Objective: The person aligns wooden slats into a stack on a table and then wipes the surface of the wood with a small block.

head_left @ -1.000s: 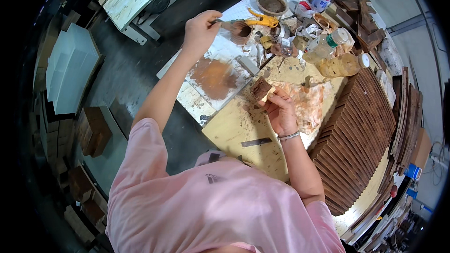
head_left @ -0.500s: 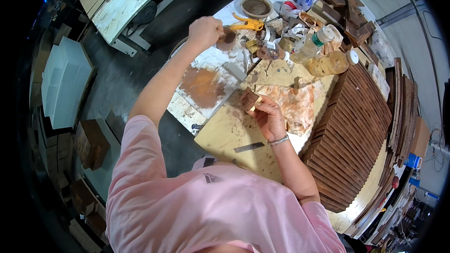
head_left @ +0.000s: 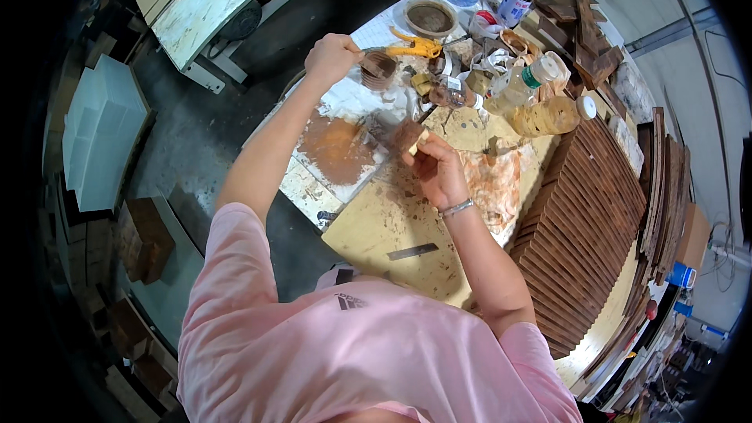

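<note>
Brown block (head_left: 405,135), a single piece with a pale edge, sits pinched between thumb and fingers of the right hand (head_left: 440,175); one stained cloth (head_left: 495,184) lies just right of that pinch, two bottles of yellowish liquid (head_left: 547,117) beyond it; the left hand (head_left: 332,59) curls tight on one brush (head_left: 371,51), one brown cup (head_left: 378,74) just right of its grip

A small brown, pale-edged piece (head_left: 406,137) is in the right hand (head_left: 442,176).
</note>
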A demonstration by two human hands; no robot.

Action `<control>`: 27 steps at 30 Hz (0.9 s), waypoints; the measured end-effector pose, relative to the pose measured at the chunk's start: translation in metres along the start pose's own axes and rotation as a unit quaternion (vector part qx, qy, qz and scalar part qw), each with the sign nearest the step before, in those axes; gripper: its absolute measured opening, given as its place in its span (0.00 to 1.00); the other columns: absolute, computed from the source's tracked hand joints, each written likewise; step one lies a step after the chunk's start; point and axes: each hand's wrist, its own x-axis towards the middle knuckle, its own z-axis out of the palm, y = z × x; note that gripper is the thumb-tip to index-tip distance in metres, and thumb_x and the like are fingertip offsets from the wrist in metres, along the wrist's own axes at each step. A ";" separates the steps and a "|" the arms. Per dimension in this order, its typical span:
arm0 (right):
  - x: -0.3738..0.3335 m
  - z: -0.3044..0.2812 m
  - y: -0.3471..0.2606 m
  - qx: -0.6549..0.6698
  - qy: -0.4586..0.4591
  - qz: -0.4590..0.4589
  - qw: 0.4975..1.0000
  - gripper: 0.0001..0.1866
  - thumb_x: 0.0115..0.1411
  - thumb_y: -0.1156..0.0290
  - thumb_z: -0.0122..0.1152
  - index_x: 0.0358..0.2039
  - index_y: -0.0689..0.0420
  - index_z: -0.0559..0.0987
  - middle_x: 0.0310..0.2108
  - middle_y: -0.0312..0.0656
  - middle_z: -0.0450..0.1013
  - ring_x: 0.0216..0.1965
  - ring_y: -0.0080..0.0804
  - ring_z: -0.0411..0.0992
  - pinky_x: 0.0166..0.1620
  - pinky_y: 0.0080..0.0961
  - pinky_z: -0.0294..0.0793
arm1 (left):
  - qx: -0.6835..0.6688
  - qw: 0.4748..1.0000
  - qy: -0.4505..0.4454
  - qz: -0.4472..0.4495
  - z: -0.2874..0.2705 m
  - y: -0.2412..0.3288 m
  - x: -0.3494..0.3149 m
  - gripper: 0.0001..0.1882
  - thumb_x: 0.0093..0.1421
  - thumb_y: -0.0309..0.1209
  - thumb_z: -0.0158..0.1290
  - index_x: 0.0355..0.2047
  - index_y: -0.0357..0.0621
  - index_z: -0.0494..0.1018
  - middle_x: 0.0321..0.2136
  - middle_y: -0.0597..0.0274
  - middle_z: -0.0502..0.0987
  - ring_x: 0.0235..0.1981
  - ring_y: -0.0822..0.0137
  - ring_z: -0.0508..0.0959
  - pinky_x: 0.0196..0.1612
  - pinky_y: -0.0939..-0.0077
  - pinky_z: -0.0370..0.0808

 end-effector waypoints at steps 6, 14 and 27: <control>0.050 0.020 0.000 0.027 -0.034 -0.008 0.999 0.07 0.61 0.78 0.55 0.26 0.53 0.72 0.28 0.32 0.70 0.33 0.26 0.71 0.48 0.33 0.80 | -0.313 0.944 -0.016 -0.107 -0.009 -0.033 -0.007 0.07 0.56 0.31 0.62 0.27 0.41 0.79 0.21 0.69 0.74 0.21 0.77 0.67 0.26 0.79 0.64; 0.078 0.024 0.011 0.032 -0.041 -0.002 0.999 0.04 0.61 0.79 0.53 0.31 0.56 0.75 0.31 0.34 0.72 0.35 0.28 0.72 0.49 0.34 0.80 | -0.501 0.843 -0.073 -0.181 -0.021 -0.044 -0.064 0.06 0.57 0.29 0.61 0.27 0.40 0.78 0.21 0.70 0.73 0.21 0.79 0.65 0.26 0.80 0.62; 0.052 0.036 0.012 -0.010 -0.043 0.020 0.999 0.06 0.60 0.80 0.51 0.36 0.58 0.75 0.37 0.37 0.73 0.40 0.28 0.72 0.51 0.34 0.77 | -0.474 0.864 -0.037 -0.165 -0.012 -0.052 -0.094 0.04 0.58 0.26 0.59 0.27 0.39 0.78 0.22 0.70 0.73 0.22 0.78 0.67 0.28 0.81 0.63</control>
